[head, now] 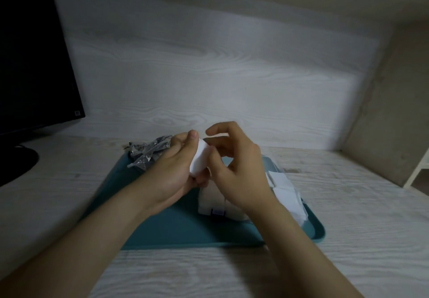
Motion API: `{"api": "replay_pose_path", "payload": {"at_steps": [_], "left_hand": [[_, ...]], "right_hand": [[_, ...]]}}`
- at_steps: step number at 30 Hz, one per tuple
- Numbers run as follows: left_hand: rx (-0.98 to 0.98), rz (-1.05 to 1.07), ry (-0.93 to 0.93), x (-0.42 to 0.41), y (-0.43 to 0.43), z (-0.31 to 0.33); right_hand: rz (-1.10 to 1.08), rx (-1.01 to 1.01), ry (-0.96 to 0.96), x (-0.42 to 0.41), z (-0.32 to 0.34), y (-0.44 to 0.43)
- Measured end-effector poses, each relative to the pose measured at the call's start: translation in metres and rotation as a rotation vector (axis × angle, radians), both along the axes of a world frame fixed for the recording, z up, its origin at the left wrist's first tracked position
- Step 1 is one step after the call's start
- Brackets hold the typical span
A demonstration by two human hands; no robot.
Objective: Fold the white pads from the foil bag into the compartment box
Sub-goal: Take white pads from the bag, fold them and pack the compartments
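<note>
Above the teal plastic tray (pixel 171 228), the left hand (pixel 173 172) is gripping a bent white soft pad (pixel 199 157) in curled fingers while the right hand (pixel 236 172) is pinching its other edge, index finger arching free, over the clear plastic compartment box (pixel 282 190), near the crumpled silver foil bag (pixel 148 152).
</note>
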State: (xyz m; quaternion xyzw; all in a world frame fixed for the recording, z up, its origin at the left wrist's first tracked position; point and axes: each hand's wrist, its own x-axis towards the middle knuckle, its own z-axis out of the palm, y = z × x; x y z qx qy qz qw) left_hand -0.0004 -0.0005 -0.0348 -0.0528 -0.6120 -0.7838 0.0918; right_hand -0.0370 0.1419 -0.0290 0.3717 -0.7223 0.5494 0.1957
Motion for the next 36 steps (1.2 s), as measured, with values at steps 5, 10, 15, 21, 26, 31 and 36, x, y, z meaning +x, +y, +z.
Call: {"api": "replay_pose_path", "payload": {"at_steps": [5,10,15,21,26,31,36], "left_hand": [[-0.073,0.075,0.076,0.001,0.005,-0.003],[-0.214,0.143,0.094,-0.003,0.002,-0.004],[-0.400,0.344,0.031,-0.008,-0.009,-0.008],[-0.547,0.339,-0.064,-0.007,-0.012,-0.010],[-0.627,0.255,-0.101,-0.007,-0.012,-0.014],[-0.667,0.220,-0.128,-0.006,-0.013,-0.015],[-0.557,0.261,-0.130,-0.008,-0.013,-0.009]], "right_hand": [[0.025,-0.016,-0.231,-0.007,0.005,0.005],[0.077,-0.197,-0.351,-0.008,0.015,0.013],[-0.140,-0.039,-0.443,-0.017,0.012,0.035],[-0.157,0.227,-0.402,-0.015,0.006,0.030],[-0.179,0.358,-0.296,-0.016,0.001,0.028],[-0.213,0.434,-0.129,-0.016,-0.003,0.025],[-0.145,0.181,-0.333,-0.016,0.005,0.031]]}}
